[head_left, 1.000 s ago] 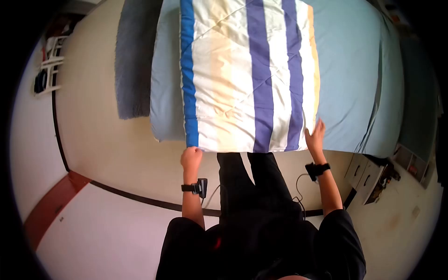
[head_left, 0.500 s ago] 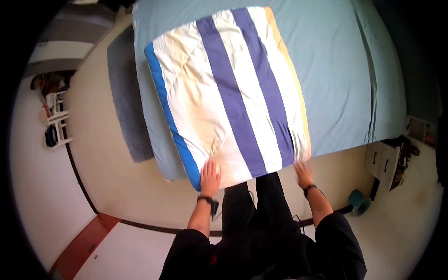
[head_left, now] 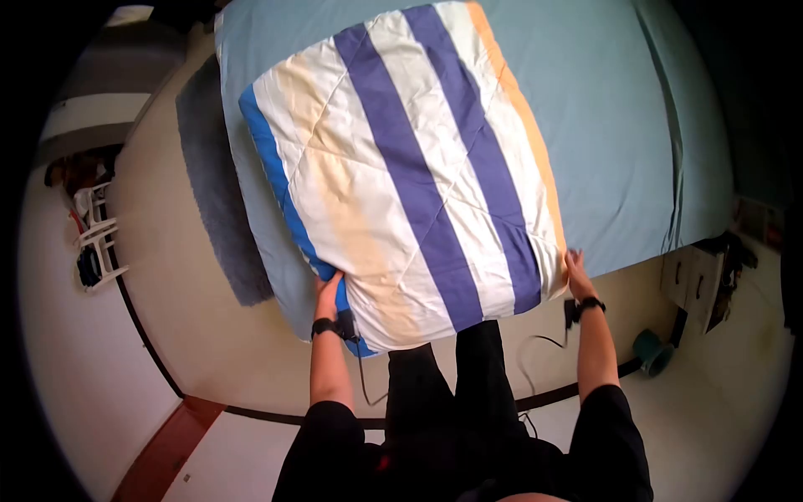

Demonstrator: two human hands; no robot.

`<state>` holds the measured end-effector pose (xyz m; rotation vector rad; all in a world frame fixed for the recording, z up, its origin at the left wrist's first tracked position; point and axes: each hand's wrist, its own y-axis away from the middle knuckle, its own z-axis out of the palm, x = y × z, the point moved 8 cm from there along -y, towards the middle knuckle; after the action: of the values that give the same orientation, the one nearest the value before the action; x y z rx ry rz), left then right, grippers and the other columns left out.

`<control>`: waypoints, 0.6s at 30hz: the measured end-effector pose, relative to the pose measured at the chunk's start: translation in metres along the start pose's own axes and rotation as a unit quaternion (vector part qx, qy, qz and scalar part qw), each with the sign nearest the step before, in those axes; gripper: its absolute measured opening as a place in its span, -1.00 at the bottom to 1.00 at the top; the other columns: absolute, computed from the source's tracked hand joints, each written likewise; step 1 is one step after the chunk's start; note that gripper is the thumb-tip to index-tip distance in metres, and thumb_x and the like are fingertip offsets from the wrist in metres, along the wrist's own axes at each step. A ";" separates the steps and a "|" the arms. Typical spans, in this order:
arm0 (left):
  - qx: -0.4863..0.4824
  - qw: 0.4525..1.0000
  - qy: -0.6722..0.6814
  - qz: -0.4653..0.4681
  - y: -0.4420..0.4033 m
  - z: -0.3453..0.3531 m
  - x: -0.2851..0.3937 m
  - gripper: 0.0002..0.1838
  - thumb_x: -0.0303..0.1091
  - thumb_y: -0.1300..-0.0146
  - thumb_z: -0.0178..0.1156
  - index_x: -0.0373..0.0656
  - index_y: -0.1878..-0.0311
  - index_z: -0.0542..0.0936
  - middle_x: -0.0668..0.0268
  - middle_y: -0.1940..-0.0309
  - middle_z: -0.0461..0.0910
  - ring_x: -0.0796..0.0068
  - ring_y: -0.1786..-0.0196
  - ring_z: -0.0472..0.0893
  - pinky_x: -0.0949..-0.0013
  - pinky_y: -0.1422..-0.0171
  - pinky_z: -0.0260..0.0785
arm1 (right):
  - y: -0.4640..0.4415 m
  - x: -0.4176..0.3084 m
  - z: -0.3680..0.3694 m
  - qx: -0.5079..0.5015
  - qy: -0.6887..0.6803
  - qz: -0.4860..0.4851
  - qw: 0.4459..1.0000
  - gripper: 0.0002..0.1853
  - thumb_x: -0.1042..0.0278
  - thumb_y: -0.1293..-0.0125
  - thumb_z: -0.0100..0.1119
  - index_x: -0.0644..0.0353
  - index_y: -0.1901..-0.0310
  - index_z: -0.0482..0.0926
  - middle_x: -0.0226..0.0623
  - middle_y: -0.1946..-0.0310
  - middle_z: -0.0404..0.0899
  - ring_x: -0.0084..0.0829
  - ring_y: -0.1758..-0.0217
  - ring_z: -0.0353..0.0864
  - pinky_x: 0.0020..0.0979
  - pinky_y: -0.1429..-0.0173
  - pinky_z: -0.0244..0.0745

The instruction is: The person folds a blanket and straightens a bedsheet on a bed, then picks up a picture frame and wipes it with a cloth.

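Observation:
A folded quilt with white, purple, cream, blue and orange stripes lies at a slant on the blue-green bed sheet, its near edge reaching the bed's front edge. My left hand is at the quilt's blue left edge near the front corner, fingers closed round the fabric and partly hidden by it. At the near right corner, my right hand touches the orange edge with its fingers bent round it. Each wrist wears a black strap with a small device and a cable.
A grey fluffy rug lies on the floor left of the bed. White chairs stand farther left. At the right are a white drawer cabinet and a green bin. A red-brown panel is at lower left.
The quilt has turned from straight to slanted over the last second. Since half a second ago, my left hand has moved from the top onto the blue edge, and my right hand onto the orange edge.

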<state>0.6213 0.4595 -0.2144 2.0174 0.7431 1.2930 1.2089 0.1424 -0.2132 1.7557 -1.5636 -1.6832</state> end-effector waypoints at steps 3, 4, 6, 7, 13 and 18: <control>-0.040 0.997 0.025 -0.060 0.047 0.023 0.024 -0.29 -0.11 0.03 0.33 -0.34 -0.12 0.34 0.14 -0.03 0.45 0.30 -0.06 0.44 0.37 -0.14 0.24 | 0.001 -0.055 0.073 0.017 0.139 -0.014 0.990 -0.21 -0.03 -0.15 0.10 0.39 -0.24 0.07 0.02 -0.13 0.30 -0.26 -0.23 0.26 -0.38 -0.26 0.13; -0.066 0.997 -0.026 -0.022 0.029 0.016 -0.008 -0.30 -0.09 0.04 0.32 -0.34 -0.10 0.36 0.16 -0.02 0.46 0.32 -0.06 0.44 0.38 -0.14 0.24 | 0.012 -0.064 0.094 -0.061 0.095 -0.052 0.992 -0.28 0.00 -0.16 0.10 0.38 -0.20 0.15 -0.01 -0.11 0.33 -0.26 -0.21 0.29 -0.37 -0.23 0.17; -0.095 0.988 -0.124 -0.002 0.036 0.008 -0.030 -0.33 -0.08 0.04 0.32 -0.33 -0.07 0.40 0.17 0.02 0.49 0.38 -0.05 0.44 0.38 -0.15 0.23 | 0.009 -0.022 0.102 -0.126 0.163 -0.017 0.978 -0.40 0.06 -0.17 0.07 0.36 -0.12 0.30 -0.10 -0.07 0.39 -0.29 -0.15 0.36 -0.37 -0.16 0.26; -0.130 0.989 -0.064 -0.011 0.044 0.007 -0.030 -0.34 -0.11 0.08 0.35 -0.33 -0.05 0.42 0.18 0.04 0.50 0.38 -0.03 0.46 0.38 -0.13 0.26 | -0.005 0.027 0.089 -0.108 0.269 0.055 0.955 -0.46 0.10 -0.19 0.05 0.35 -0.09 0.35 -0.16 -0.04 0.42 -0.30 -0.11 0.40 -0.39 -0.12 0.31; -0.137 0.990 -0.022 -0.008 0.047 0.003 0.003 -0.70 -0.31 0.12 0.29 -0.31 0.34 0.55 0.30 0.43 0.56 0.49 0.40 0.53 0.38 0.27 0.36 | 0.093 -0.050 0.159 -0.115 0.283 -0.346 0.887 -0.48 0.12 -0.20 0.05 0.31 -0.11 0.35 -0.27 0.02 0.50 -0.40 0.03 0.51 -0.40 -0.08 0.38; -0.103 0.981 0.062 0.150 0.117 -0.063 0.146 -0.79 -0.35 0.13 0.22 -0.30 0.63 0.47 0.47 0.65 0.42 0.64 0.59 0.36 0.43 0.49 0.21 | 0.153 -0.123 0.213 -0.183 -0.368 0.007 0.911 -0.45 0.17 -0.24 0.05 0.30 -0.19 0.25 -0.21 -0.12 0.37 -0.38 -0.05 0.47 -0.37 -0.15 0.38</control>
<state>0.6305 0.5039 -0.0224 1.9442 0.3478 1.6081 0.9852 0.2791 -0.0900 0.9539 -1.3373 -2.6060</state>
